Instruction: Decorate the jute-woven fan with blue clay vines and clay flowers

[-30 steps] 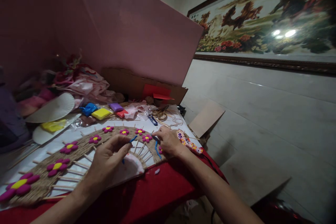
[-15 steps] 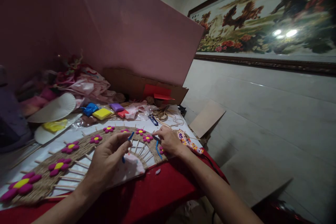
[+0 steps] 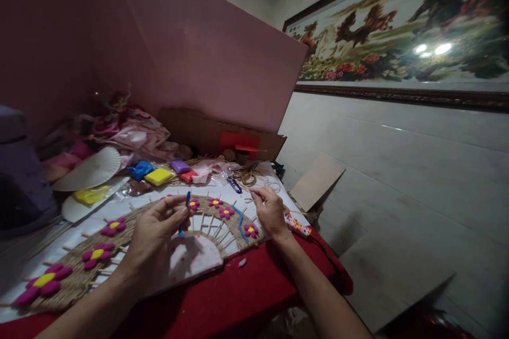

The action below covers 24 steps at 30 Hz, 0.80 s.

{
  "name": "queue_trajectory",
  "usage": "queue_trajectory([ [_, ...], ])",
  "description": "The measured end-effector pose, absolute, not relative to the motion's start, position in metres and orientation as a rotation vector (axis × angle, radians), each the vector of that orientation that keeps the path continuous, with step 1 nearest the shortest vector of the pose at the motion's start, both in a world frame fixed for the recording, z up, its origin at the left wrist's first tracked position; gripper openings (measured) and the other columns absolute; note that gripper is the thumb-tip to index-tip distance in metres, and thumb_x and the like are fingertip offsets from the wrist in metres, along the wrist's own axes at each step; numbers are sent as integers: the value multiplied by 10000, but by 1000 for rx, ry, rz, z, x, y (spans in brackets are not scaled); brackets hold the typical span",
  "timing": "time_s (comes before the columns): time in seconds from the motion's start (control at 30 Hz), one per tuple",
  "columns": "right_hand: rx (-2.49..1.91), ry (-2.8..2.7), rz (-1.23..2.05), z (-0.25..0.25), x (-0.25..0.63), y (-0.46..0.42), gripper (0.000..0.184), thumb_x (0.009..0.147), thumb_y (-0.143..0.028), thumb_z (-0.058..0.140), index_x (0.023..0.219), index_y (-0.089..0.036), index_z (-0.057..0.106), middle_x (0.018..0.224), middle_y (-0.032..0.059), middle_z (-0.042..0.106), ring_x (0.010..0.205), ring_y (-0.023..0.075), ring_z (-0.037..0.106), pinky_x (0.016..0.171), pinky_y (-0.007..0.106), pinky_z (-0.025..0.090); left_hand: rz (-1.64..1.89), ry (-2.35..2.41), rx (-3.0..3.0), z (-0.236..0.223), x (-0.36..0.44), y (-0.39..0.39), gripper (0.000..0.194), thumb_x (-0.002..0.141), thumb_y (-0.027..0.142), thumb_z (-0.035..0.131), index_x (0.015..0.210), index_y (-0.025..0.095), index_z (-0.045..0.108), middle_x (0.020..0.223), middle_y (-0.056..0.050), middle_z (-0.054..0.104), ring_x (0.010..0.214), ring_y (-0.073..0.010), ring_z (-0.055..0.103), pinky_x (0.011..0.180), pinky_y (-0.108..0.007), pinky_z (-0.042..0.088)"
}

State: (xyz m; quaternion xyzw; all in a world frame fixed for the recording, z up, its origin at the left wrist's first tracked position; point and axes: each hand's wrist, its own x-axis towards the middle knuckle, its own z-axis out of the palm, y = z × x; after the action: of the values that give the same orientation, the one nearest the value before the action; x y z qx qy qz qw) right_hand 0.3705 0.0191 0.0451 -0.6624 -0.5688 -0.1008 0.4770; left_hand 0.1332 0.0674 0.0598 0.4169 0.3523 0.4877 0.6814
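A fan-shaped craft piece [image 3: 207, 208] of woven twine over thin sticks lies on the table, dotted with magenta clay flowers with yellow centres [image 3: 226, 213]. Pinched upright between the thumb and fingers of my left hand [image 3: 157, 233] is a thin blue clay strip [image 3: 188, 199]; its lower end hangs below the fingers. A second blue strip [image 3: 240, 222] lies in a wavy line across the fan's right part. My right hand [image 3: 271, 213] hovers just right of that strip, its fingers curled in and nothing visible in them.
Behind the fan lie a blue-handled cutter [image 3: 234, 185] and packets of yellow clay [image 3: 159, 176], blue clay [image 3: 141, 170] and purple clay [image 3: 180, 166]. White paper plates [image 3: 89, 172] sit at the left. A flower-patterned glue gun-like object [image 3: 297, 224] is beside my right wrist.
My right hand has lifted off the blue strip on the fan and moved right, its fingers curling. My left hand has shifted slightly left with its strip, which now stands more upright.
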Motion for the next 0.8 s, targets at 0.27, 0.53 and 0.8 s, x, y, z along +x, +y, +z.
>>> queue_trajectory([
  [0.27, -1666, -1404, -273, 34, 357, 16, 192, 859, -183, 518, 921, -191, 699, 828, 57, 624, 776, 184, 568, 710, 290, 433, 1129, 832, 885, 64, 131, 75, 370, 479, 280, 831, 792, 172, 666, 682, 14, 620, 595, -97, 526, 453, -167, 478],
  [0.53, -1639, -1467, -354, 23, 361, 13, 222, 853, -145, 481, 936, -187, 683, 926, 73, 645, 914, 204, 554, 824, 325, 422, 1358, 789, 831, 67, 123, 98, 283, 471, 161, 787, 716, 121, 652, 584, 20, 644, 538, -89, 584, 512, -150, 494],
  [0.8, -1651, -1524, -226, 26, 360, 7, 264, 908, -203, 428, 1044, -176, 652, 747, 30, 718, 885, 198, 596, 825, 318, 398, 1299, 801, 818, 70, 123, 94, 136, 604, 71, 699, 719, 122, 648, 597, 29, 628, 544, -80, 560, 512, -160, 477],
])
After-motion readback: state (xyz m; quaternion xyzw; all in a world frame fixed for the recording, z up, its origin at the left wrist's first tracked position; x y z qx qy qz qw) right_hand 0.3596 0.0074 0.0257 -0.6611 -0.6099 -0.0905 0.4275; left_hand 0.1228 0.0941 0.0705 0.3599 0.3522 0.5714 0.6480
